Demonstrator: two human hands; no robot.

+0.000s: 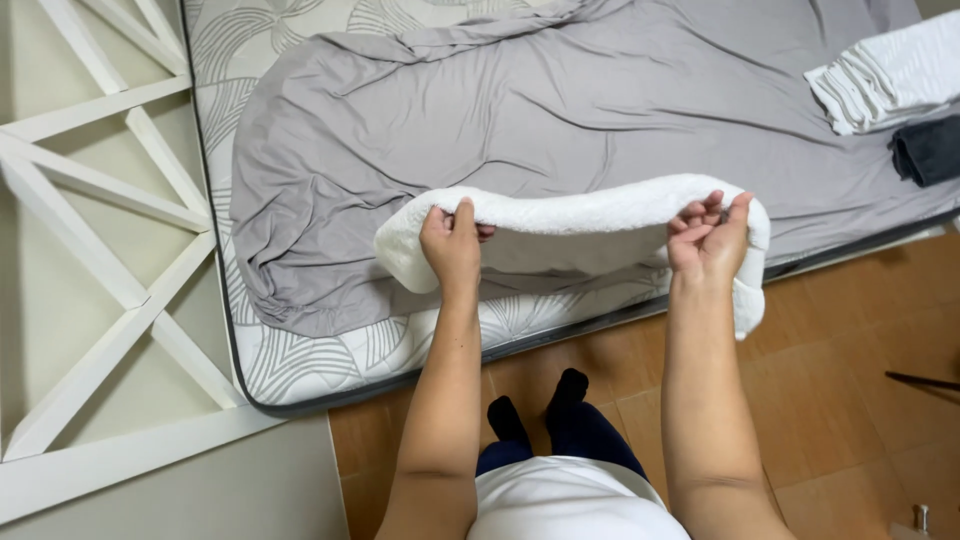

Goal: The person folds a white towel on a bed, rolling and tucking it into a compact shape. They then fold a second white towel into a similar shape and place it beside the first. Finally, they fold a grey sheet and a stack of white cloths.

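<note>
A thick white fluffy towel point(580, 215) is stretched between my two hands above the edge of a mattress. My left hand point(452, 245) grips its left part, with the end drooping below the fist. My right hand point(708, 240) pinches the right part from underneath, and that end hangs down past the mattress edge. Under the towel a grey sheet point(520, 110) lies wrinkled across the patterned white mattress point(300, 355).
Folded white towels point(885, 80) and a dark folded cloth point(928, 150) rest on the sheet at the far right. A white lattice frame point(100, 220) stands left of the mattress. Brown wooden floor point(850, 400) lies beneath my feet in dark socks.
</note>
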